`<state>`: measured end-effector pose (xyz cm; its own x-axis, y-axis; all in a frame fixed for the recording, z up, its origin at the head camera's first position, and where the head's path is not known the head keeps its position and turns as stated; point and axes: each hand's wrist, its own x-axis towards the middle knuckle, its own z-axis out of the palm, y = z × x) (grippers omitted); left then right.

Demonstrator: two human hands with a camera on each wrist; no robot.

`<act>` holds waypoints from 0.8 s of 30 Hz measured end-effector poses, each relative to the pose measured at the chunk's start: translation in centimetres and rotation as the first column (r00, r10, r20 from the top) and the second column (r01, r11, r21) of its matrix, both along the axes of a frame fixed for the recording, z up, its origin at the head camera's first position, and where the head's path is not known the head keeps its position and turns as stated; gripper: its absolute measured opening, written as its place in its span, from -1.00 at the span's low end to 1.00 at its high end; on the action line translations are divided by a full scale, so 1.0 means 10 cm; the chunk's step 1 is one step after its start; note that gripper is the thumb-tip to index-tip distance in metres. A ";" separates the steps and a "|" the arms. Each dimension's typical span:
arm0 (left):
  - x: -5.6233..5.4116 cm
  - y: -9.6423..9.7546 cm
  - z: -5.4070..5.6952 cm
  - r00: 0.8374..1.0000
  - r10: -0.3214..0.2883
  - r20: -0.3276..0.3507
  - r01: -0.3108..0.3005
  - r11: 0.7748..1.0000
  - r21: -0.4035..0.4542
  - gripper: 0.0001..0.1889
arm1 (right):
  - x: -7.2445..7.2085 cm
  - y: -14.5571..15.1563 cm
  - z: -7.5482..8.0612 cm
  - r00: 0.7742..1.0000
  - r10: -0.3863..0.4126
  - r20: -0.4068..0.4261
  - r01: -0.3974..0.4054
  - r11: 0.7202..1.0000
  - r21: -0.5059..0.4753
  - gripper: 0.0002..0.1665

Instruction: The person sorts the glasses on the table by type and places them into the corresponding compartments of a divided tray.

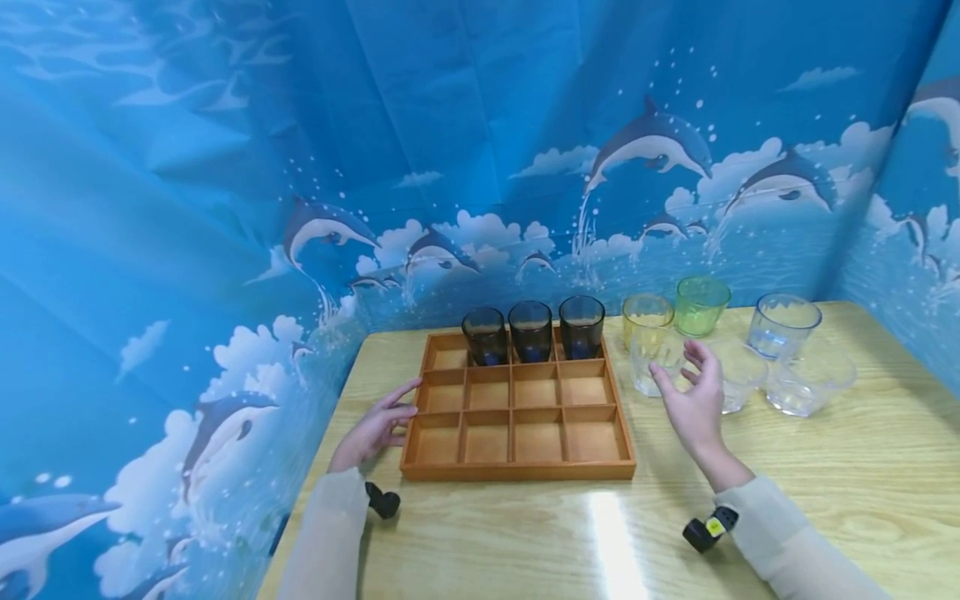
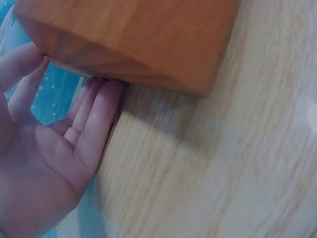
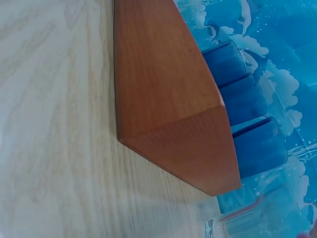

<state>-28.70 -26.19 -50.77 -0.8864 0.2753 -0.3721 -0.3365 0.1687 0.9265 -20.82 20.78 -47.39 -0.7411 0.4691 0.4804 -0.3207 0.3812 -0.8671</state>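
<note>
Right of centre in the head view, your right hand [image 1: 695,408] spreads its fingers wide by a clear glass [image 1: 651,354]; contact unclear. Left of centre, your left hand [image 1: 375,429], fingers extended, touches the lower-central wooden tray [image 1: 517,472], its upper row holding three dark glasses [image 1: 532,333].

the tray [image 1: 517,472] touched by the left grip [image 1: 372,429] is wood, smooth and satin-looking, with fine grain on its outer walls. the tabletop [image 1: 510,533] below the grips shows pale wood grain and a smooth gloss that mirrors a bright streak of light. just beside the right grip [image 1: 697,408], the clear tumbler [image 1: 642,354] is see-through and shiny, glass or plastic, i cannot tell which. the dark tumblers [image 1: 532,333], beyond and between the grips, look equally smooth and glossy. the backdrop [image 1: 450,125] past both grips is thin, creased sheeting with a soft sheen; the sleeves [image 1: 795,542] behind them look like matt cloth.
</note>
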 end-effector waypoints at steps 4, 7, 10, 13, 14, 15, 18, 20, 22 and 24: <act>0.00 -0.01 0.00 1.000 -0.010 -0.003 0.010 1.000 0.008 -0.47 | 0.00 0.01 -0.02 0.999 0.005 0.037 -0.005 1.000 -0.017 -0.16; 0.01 -0.01 0.00 1.000 -0.017 -0.004 0.017 1.000 0.009 -0.47 | -0.01 0.02 -0.04 0.996 0.017 0.084 -0.015 0.999 -0.031 -0.10; 0.01 -0.01 0.00 1.000 -0.020 0.000 0.020 1.000 0.009 -0.47 | -0.04 0.02 -0.05 0.991 0.021 0.130 -0.016 0.999 -0.041 -0.05; 0.00 -0.01 -0.01 1.000 -0.023 0.001 0.023 1.000 0.004 -0.46 | -0.07 0.03 -0.07 0.983 0.031 0.180 -0.024 0.999 -0.041 -0.02; 0.00 -0.01 -0.01 1.000 -0.021 0.003 0.021 1.000 0.003 -0.47 | -0.09 0.04 -0.07 0.980 0.036 0.195 -0.029 0.999 -0.040 -0.01; 0.00 -0.01 -0.01 1.000 -0.021 0.004 0.021 1.000 0.000 -0.46 | -0.10 0.04 -0.08 0.976 0.041 0.212 -0.034 0.999 -0.036 0.00; 0.00 -0.01 -0.02 1.000 -0.025 0.005 0.025 1.000 -0.002 -0.46 | -0.15 0.05 -0.09 0.969 0.049 0.244 -0.045 0.999 -0.021 0.04; -0.01 -0.01 -0.01 1.000 -0.021 0.012 0.021 1.000 0.000 -0.46 | -0.19 0.05 -0.10 0.963 0.051 0.264 -0.050 0.999 -0.010 0.07; -0.01 -0.01 0.00 1.000 -0.026 0.008 0.026 1.000 -0.002 -0.45 | -0.22 0.04 -0.11 0.959 0.049 0.280 -0.051 0.999 -0.001 0.08; -0.01 -0.01 0.00 1.000 -0.029 0.006 0.029 1.000 -0.006 -0.44 | -0.26 0.03 -0.12 0.955 0.056 0.292 -0.055 0.998 -0.013 0.10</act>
<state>-28.79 -26.34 -50.74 -0.8759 0.2986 -0.3790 -0.3366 0.1845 0.9234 -23.38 21.11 -48.55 -0.8736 0.4253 0.2364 -0.0732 0.3653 -0.9280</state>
